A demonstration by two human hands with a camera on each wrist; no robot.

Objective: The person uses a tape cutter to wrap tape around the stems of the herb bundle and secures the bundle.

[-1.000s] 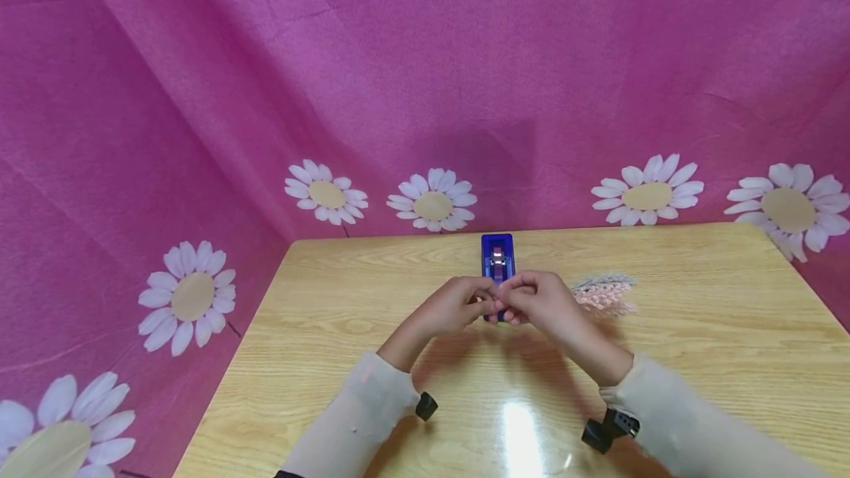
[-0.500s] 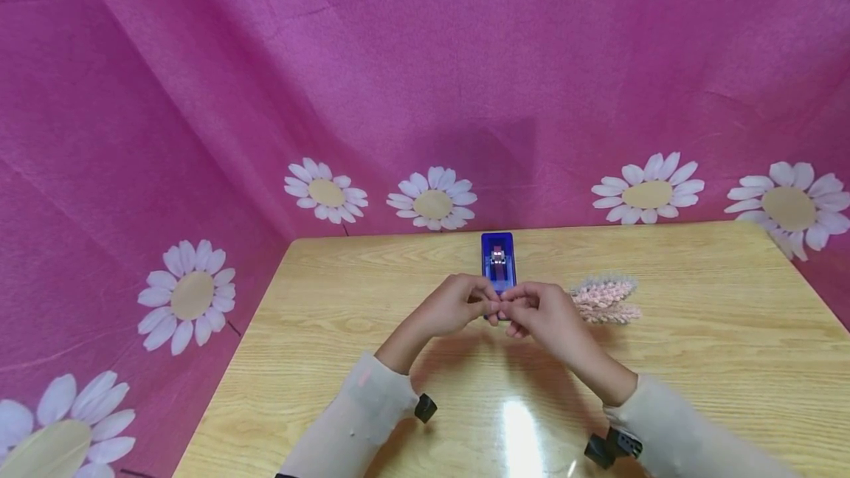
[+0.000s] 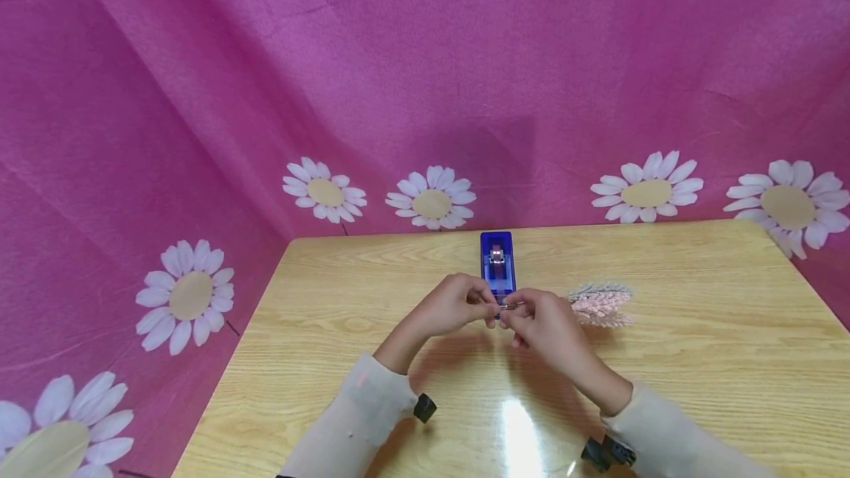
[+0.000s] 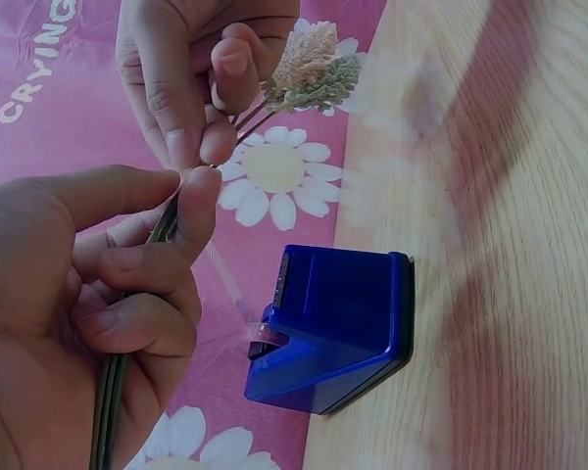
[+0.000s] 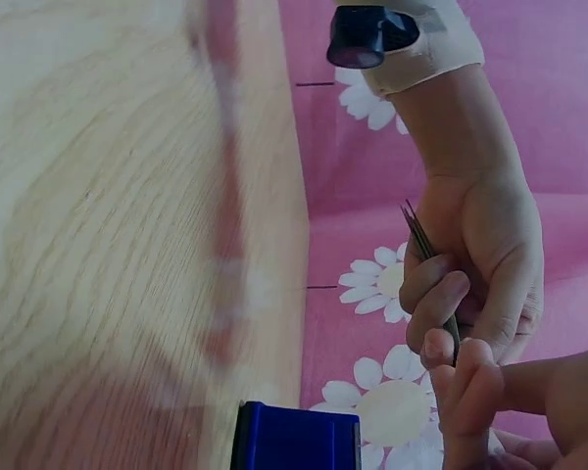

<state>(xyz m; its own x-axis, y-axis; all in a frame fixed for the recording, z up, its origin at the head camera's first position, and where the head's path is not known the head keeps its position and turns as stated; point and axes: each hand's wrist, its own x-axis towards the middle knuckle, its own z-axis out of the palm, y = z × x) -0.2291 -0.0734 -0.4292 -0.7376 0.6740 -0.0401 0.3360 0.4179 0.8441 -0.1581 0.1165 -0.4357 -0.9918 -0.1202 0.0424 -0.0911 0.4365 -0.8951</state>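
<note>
In the left wrist view, my left hand (image 4: 127, 274) curls round a bundle of thin green stems (image 4: 108, 411), thumb and forefinger pinching them near the top. Thumb and fingertips of my right hand (image 3: 547, 323) pinch the same bundle right beside the left fingertips. The artificial flower sprigs' heads (image 3: 600, 305), pink and grey-green, stick out past the right hand. A blue tape dispenser (image 4: 343, 304) stands on the table just beyond both hands. From it a clear strip of tape (image 4: 225, 274) runs up toward the pinched stems; its end is hidden by the fingers.
The wooden table (image 3: 697, 360) carries a bright light reflection near the front. A pink cloth with white daisies (image 3: 432, 203) hangs behind the table and along its left side. Black wrist cameras (image 3: 425, 408) sit at both cuffs.
My right hand has dropped slightly toward me, and its fingertips now show a bit of stem by the left ones. The flower heads have shifted and turned. The left hand stays nearly still.
</note>
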